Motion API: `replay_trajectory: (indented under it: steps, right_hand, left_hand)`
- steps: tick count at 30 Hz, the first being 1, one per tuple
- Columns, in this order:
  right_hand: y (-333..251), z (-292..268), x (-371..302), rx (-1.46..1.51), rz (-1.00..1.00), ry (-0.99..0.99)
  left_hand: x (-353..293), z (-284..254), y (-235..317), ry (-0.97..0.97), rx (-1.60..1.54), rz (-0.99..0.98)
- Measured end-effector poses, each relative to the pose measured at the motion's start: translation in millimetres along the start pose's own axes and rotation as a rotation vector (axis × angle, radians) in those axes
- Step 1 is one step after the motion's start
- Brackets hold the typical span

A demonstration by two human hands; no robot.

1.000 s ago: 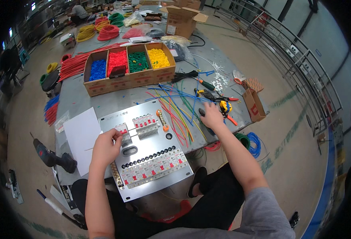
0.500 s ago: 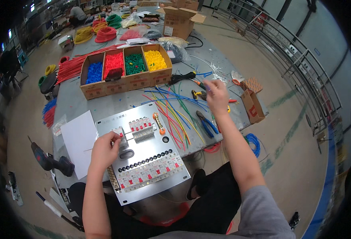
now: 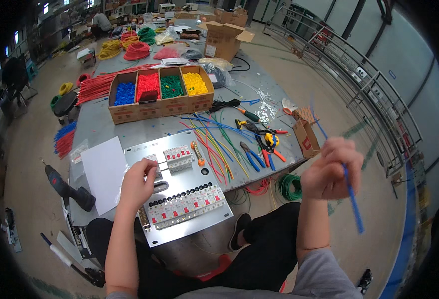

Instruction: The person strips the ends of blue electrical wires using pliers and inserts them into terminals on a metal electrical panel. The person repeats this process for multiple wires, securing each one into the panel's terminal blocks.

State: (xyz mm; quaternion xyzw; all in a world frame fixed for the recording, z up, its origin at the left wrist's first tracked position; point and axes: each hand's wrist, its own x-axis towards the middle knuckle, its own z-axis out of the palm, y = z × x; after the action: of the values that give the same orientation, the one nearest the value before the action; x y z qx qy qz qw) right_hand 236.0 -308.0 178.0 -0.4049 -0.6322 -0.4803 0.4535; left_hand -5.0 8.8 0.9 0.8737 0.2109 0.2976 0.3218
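Note:
Raised at the right, off the table, my right hand (image 3: 333, 170) is closed around a blue wire (image 3: 354, 204). One end of the wire hangs below the fist and the other sticks up above it, blurred by motion. My left hand (image 3: 139, 182) is over a metal mounting plate (image 3: 179, 180), its fingers pressed together at a small circuit breaker (image 3: 152, 160); whatever they hold is hidden. Beside that stands a block of breakers (image 3: 178, 158) with red switches. A longer breaker row (image 3: 187, 207) lines the plate's near side, below several black round holes.
Loose coloured wires (image 3: 214, 142) lie right of the plate, then blue-handled pliers (image 3: 252, 157) and other hand tools. Behind stands a cardboard box (image 3: 149, 108) of blue, red, green and yellow caps. White paper (image 3: 102, 172) and a cordless drill (image 3: 69, 188) are at the left.
My right hand has come back from over the tools toward me and to the right, now with the blue wire plainly in it. The left hand stays at the small breaker.

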Motion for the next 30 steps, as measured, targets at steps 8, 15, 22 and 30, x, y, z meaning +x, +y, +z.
replay_trajectory:
  steps: [8, 15, 22, 30]
  right_hand:
    - [-46, 51, -6, 0.1, 0.675, -0.624]
    - [-78, 92, -58, 0.183, 0.739, -1.014]
    - [-95, 106, -69, 0.109, 0.75, -1.138]
    - [-93, 113, -72, 0.083, 0.722, -1.153]
  left_hand:
    - [-21, 5, 50, 0.399, -0.783, 0.042]
    - [-35, 54, 70, 0.153, -1.519, -0.378]
    - [-46, 58, 60, 0.097, -1.598, -0.51]
    - [-41, 48, 55, 0.061, -1.64, -0.532]
